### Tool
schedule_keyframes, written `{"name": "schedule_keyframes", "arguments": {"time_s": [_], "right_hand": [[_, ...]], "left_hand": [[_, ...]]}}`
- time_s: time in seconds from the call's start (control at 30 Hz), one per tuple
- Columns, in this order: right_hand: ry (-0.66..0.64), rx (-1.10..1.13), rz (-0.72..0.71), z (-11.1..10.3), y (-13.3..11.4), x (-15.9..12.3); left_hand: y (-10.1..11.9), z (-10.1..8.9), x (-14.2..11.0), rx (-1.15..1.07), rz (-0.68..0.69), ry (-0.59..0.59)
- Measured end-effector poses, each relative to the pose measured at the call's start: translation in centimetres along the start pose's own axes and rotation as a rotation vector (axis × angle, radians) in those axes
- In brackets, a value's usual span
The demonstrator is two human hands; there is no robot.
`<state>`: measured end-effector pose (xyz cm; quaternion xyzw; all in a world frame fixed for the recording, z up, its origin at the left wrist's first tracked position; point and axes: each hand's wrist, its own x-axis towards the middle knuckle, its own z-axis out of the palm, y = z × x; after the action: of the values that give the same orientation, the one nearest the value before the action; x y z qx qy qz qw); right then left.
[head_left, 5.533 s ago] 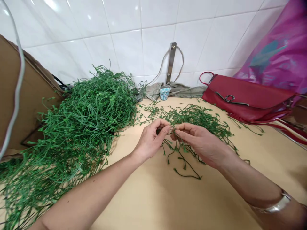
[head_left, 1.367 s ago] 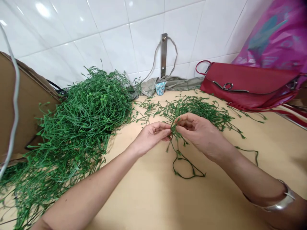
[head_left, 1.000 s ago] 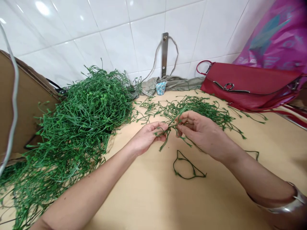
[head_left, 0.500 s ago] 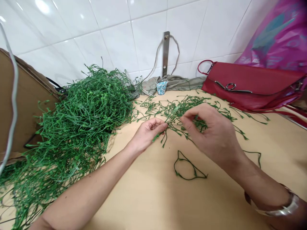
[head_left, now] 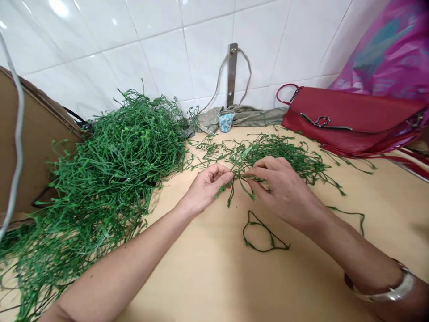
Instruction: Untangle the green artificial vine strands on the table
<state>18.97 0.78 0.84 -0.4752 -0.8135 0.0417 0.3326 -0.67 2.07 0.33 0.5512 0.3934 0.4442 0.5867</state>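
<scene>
My left hand (head_left: 212,183) is closed, with thumb and forefinger pinching a small bunch of green artificial stems (head_left: 230,192). Close by on its right, my right hand (head_left: 281,188) has its thumb and forefinger drawn together on the same stems; its other fingers are curled, and the exact pinch point is partly hidden. Behind both hands lies a loose spread of similar stems (head_left: 284,152) with forked tips. Nearer to me, a looped green stem (head_left: 246,232) rests on the tabletop (head_left: 201,277).
A tall heap of green stems (head_left: 134,143) fills the left side, against a cardboard box (head_left: 30,143). At the back stand a small cup (head_left: 225,121) and a grey cloth (head_left: 258,117). A red handbag (head_left: 351,109) and a purple plastic bag (head_left: 392,53) are at the right.
My right hand has come down and left, from above the spread stems to the bunch at my left fingertips. My left hand keeps its pinch in nearly the same place.
</scene>
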Motion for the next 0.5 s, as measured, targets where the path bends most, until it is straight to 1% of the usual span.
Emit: {"name": "schedule_keyframes", "arguments": {"time_s": [0.07, 0.13, 0.2, 0.3, 0.37, 0.43, 0.5], "right_hand": [[-0.019, 0.070, 0.020, -0.4, -0.2, 0.1], [-0.035, 0.168, 0.074, -0.8, -0.6, 0.3], [-0.064, 0.265, 0.176, -1.0, -1.0, 0.5], [-0.156, 0.423, 0.341, -0.7, -1.3, 0.6], [-0.213, 0.561, 0.410, -0.4, -1.4, 0.6], [-0.244, 0.666, 0.433, -0.2, -1.5, 0.5], [-0.231, 0.660, 0.420, -0.2, -1.5, 0.5]], "left_hand": [[-0.1, 0.0, 0.0, 0.017, 0.004, -0.001], [-0.3, 0.1, 0.0, 0.018, 0.004, -0.006], [-0.5, 0.2, 0.0, 0.010, 0.006, -0.015], [-0.8, 0.4, 0.0, 0.000, 0.001, -0.042], [-0.8, 0.4, 0.0, 0.008, -0.022, -0.064], [-0.6, 0.4, -0.1, 0.032, -0.037, -0.071], [-0.3, 0.5, -0.2, 0.063, -0.041, -0.064]]}}
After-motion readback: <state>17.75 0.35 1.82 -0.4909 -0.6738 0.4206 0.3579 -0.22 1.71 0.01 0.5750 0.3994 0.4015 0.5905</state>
